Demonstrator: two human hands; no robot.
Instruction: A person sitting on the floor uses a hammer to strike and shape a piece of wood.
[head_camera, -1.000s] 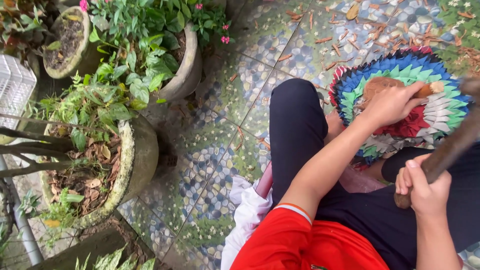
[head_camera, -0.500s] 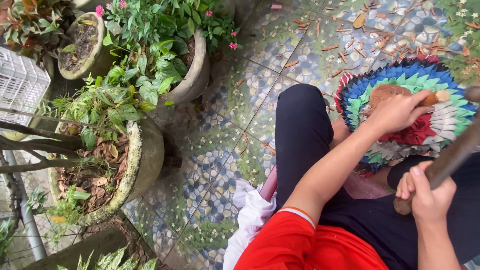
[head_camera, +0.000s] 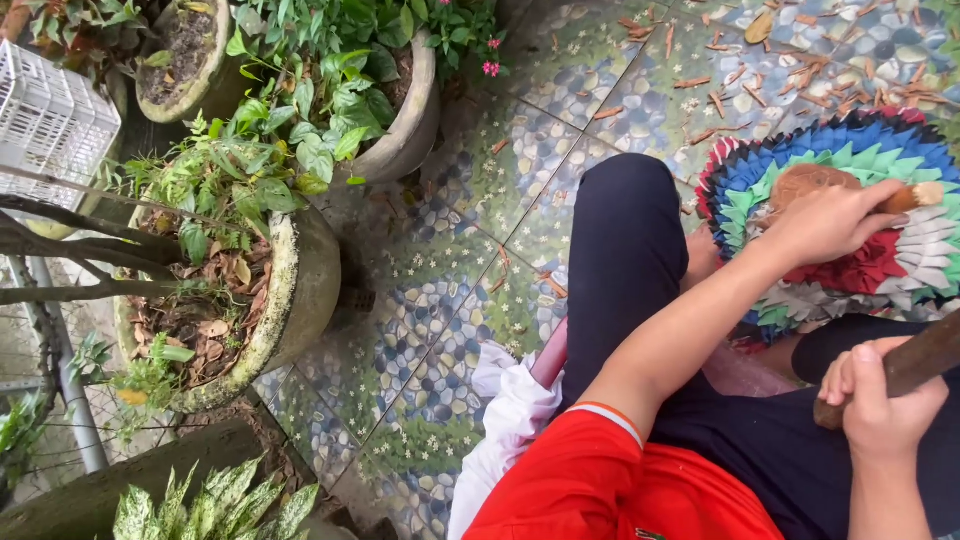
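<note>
A pebble-patterned tiled floor (head_camera: 450, 330) strewn with brown chips carries three concrete plant pots (head_camera: 300, 290) and one white plastic crate (head_camera: 45, 120). On it lies one round mat (head_camera: 880, 230) of layered coloured cloth scales. The left hand (head_camera: 830, 222) is clamped on one brown wooden piece (head_camera: 810, 180) resting on that mat, while the right hand (head_camera: 885, 405), well apart from it, is closed around one dark wooden handle (head_camera: 915, 362).

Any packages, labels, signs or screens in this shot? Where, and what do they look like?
None visible. Nearest to a container: a white plastic lattice crate, far upper left, behind the plant pots.
</note>
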